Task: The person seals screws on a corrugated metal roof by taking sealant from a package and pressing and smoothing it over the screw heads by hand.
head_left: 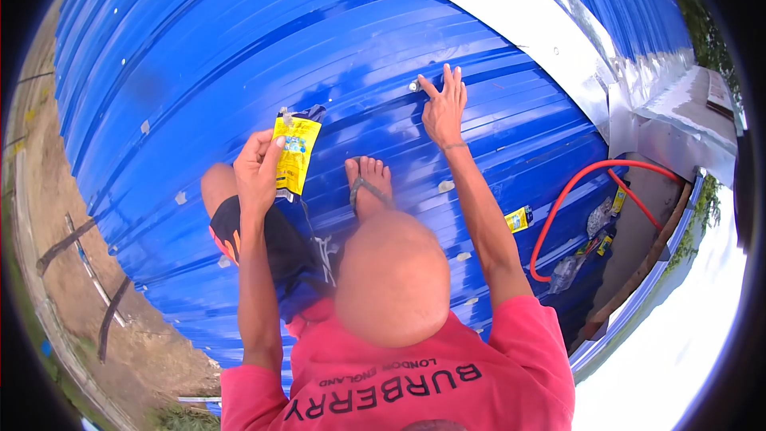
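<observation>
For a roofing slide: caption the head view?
Left hand holds yellow packet; right hand presses blue roof sheet.

A blue corrugated metal roof (239, 56) fills most of the view, glossy under bright daylight and dotted with small pale patches. A silver ridge flashing (511, 8) runs diagonally across the upper right. A red hose (558, 207) loops near the gutter (litter lies beside it). Bare dirt ground (48, 215) lies far below on the left.

The pink shirt (415, 387) reads "BURBERRY" — above it, smaller, "LONDON ENGLAND". Print on the yellow packet (294, 156) is too small to read.
</observation>
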Tool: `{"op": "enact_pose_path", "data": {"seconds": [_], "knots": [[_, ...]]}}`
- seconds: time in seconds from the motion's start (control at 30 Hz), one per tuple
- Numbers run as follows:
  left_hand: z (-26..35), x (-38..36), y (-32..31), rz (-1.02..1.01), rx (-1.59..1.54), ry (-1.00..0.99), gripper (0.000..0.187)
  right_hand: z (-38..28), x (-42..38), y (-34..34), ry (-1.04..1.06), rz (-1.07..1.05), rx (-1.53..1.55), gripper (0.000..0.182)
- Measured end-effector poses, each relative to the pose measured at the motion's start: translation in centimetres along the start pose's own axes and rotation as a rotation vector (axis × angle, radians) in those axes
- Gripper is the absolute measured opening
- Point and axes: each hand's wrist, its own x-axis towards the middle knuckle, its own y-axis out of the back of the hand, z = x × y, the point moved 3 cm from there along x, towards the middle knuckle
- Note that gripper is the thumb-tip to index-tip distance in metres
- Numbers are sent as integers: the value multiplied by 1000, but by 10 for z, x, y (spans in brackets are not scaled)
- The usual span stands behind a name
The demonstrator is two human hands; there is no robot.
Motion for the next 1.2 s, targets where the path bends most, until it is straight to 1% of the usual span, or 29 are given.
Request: {"op": "enact_pose_path", "data": {"seconds": [0.13,0.33,0.43,0.57,0.67,0.77,0.8,0.9,1.0,1.2], "knots": [[1,0,-7,-7,-20,-12,21,-1,7,0,52,-6,-2,52],[7,1,-9,-13,-7,-12,22,-5,18,3,259,-29,-137,46],[4,0,-4,-1,-16,-25,21,1,21,10,295,-39,-211,45],[1,1,8,16,-52,-29,20,7,5,15,281,-71,-280,61],[-4,2,14,20,-67,-43,20,5,-20,3,230,-81,-302,72],[-6,4,20,24,-66,-54,20,-1,-36,-5,136,-92,-274,75],[-6,5,22,25,-65,-55,20,-3,-37,-3,129,-91,-266,73],[-4,7,28,61,-79,-63,20,-8,-34,6,44,-52,-138,77],[-2,8,26,66,-93,-80,19,-14,-22,7,57,-70,-171,69],[-4,5,29,91,-81,-76,19,-11,-2,4,254,-65,-294,69]]}}
